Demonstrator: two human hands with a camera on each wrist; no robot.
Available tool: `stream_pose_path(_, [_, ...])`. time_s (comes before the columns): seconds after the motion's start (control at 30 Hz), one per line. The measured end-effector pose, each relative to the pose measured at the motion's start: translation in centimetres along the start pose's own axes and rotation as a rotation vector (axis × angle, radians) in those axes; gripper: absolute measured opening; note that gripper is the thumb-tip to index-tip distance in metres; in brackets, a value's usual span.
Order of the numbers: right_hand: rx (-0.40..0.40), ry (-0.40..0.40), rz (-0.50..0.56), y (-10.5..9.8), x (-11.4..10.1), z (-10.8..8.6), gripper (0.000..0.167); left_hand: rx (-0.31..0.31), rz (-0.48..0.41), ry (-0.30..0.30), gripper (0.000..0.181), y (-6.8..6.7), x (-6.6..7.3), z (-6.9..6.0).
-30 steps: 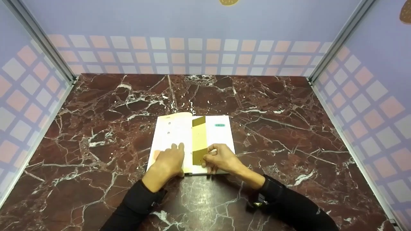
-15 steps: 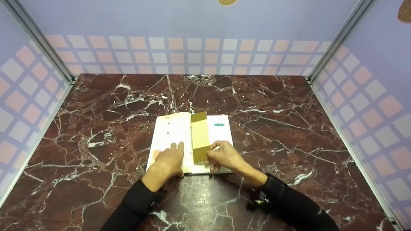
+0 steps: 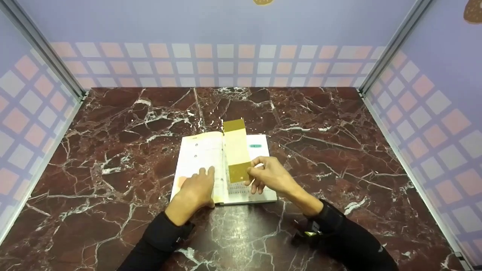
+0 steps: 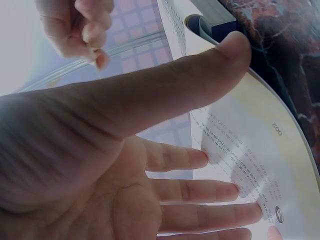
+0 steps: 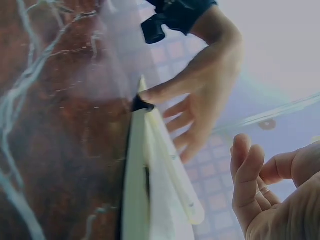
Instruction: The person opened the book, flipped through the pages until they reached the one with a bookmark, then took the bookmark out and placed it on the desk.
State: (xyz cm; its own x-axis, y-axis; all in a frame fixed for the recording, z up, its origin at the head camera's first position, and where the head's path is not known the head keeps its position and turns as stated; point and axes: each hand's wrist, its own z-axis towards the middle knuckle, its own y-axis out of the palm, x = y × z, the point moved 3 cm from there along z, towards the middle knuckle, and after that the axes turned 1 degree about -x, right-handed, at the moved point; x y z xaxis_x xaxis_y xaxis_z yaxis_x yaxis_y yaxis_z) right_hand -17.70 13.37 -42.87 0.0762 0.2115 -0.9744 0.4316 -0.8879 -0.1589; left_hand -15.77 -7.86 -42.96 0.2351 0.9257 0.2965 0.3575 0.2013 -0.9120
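An open book (image 3: 199,158) lies in the middle of the table, and printed text shows on both of its pages. My left hand (image 3: 194,190) rests on the left page with its fingers straight; in the left wrist view the fingertips touch the page and the thumb reaches to the book's lower edge. A long yellow bookmark (image 3: 236,146) with darker gold ends is raised above the right page. My right hand (image 3: 269,175) pinches its lower right edge between thumb and index finger. In the right wrist view the bookmark cannot be made out.
The table (image 3: 113,226) has a dark red marbled top with white veins. Purple walls with pink and white squares, such as the back wall (image 3: 226,22), stand around three sides.
My right hand has lifted the bookmark off the right page, up and slightly to the right, uncovering lines of text. The left hand has stayed on the left page.
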Motion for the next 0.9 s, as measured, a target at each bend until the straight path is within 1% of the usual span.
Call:
stream_pose_path(0.2, [0.007,-0.024,-0.010,-1.1,-1.3,-0.6,0.011,0.011,0.016,0.003,0.103,0.0,0.0,0.1])
stream_pose_path(0.4, [0.043,-0.033,-0.015,-2.2,-2.2,-1.2,0.013,-0.008,0.018,-0.003,0.104,0.2,0.0,0.2])
stream_pose_path(0.57, [0.068,-0.036,0.021,-3.0,-2.9,-1.8,0.015,-0.012,0.024,-0.012,0.102,0.1,-0.1,0.3])
stream_pose_path(0.67, [0.082,-0.047,0.014,-3.5,-3.3,-2.1,0.016,-0.011,0.022,-0.012,0.102,0.0,-0.1,0.2])
stream_pose_path(0.8, [0.120,-0.054,0.029,-4.4,-3.6,-2.5,0.014,-0.016,0.016,-0.008,0.101,0.0,-0.1,0.1])
stream_pose_path(0.9, [0.145,-0.051,0.061,-5.0,-3.6,-2.8,0.013,-0.024,0.020,-0.008,0.103,-0.1,-0.1,0.2])
